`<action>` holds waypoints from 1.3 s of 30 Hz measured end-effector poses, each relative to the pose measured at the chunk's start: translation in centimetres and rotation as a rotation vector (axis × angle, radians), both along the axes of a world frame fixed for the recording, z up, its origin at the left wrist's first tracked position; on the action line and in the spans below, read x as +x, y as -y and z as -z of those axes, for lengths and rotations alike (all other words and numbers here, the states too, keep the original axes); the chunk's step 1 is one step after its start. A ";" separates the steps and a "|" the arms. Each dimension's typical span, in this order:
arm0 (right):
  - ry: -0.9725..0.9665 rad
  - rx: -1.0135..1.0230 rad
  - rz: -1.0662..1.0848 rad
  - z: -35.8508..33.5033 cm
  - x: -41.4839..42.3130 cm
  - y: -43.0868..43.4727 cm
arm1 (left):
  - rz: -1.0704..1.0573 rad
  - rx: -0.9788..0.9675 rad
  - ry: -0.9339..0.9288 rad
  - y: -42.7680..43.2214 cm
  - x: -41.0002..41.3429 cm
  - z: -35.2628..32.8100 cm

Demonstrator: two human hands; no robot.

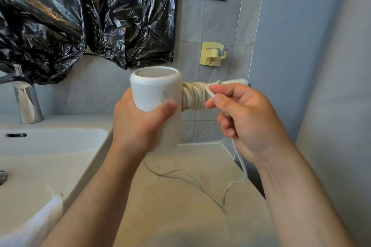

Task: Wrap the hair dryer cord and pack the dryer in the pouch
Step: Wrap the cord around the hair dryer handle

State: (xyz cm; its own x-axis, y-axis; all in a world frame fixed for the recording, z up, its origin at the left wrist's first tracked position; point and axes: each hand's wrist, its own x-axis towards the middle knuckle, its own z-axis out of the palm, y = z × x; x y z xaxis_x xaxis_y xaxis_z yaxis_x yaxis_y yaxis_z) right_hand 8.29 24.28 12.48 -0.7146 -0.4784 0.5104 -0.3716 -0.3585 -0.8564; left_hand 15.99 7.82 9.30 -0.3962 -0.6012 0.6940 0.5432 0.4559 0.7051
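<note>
Over the counter (180, 206) beside the sink (60, 166), the person holds the dryer (154, 90) up in front of the tiled wall. The left hand (138, 126) grips the barrel, thumb across the front, mesh end facing up. The handle (236, 82) sticks out to the right, and the cord (194, 96) lies round it in a tight stack of turns close to the barrel. The right hand (247, 124) pinches the cord between thumb and forefinger at the outer edge of that coil, the other fingers curled round the run below. From there the slack drops past the wrist and loops down to the counter. The plug is not in view.

This looks like mid-wrap, with a fair length left to take up. To do it well, the right hand wants light, even tension, with each new turn laid flat beside the last and none crossing, working out toward the bare tip of the handle. Pulling hard risks kinking the cord. Too slack, and the coil may spring off.

Containers now. The sink shows a white basin with 1 overflow slot, the tap (27, 102) behind it, and a dark fitting at the left edge. At bottom left sits a blurred white shape (40, 216), possibly the pouch, but it is too smeared to tell what it is or what it holds. The dryer is not packed yet.
</note>
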 end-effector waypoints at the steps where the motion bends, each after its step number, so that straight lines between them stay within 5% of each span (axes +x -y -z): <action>1: 0.014 -0.016 -0.040 0.1 0.1 0.1 | 0.053 0.091 -0.029 0.0 0.0 -0.1; 7: 0.059 0.061 -0.318 0.9 -0.6 0.4 | 0.475 0.418 -0.113 0.0 0.6 -0.7; 11: 0.107 0.204 -0.323 2.0 -2.4 0.7 | 0.737 0.341 -0.032 1.4 1.0 -0.4; 18: 0.069 0.143 -0.590 2.5 -4.5 -0.3 | 0.992 0.237 0.261 2.8 1.5 0.3; 24: -0.042 0.480 -0.350 1.2 -4.4 -2.8 | 0.747 -0.065 0.535 2.4 2.6 -0.5; 31: -0.320 0.739 0.199 1.9 -3.0 0.3 | 0.066 -0.360 0.591 1.7 2.0 -1.2; 39: -0.132 0.285 0.291 1.5 -1.4 1.7 | -0.228 -0.269 0.283 1.2 1.1 -0.7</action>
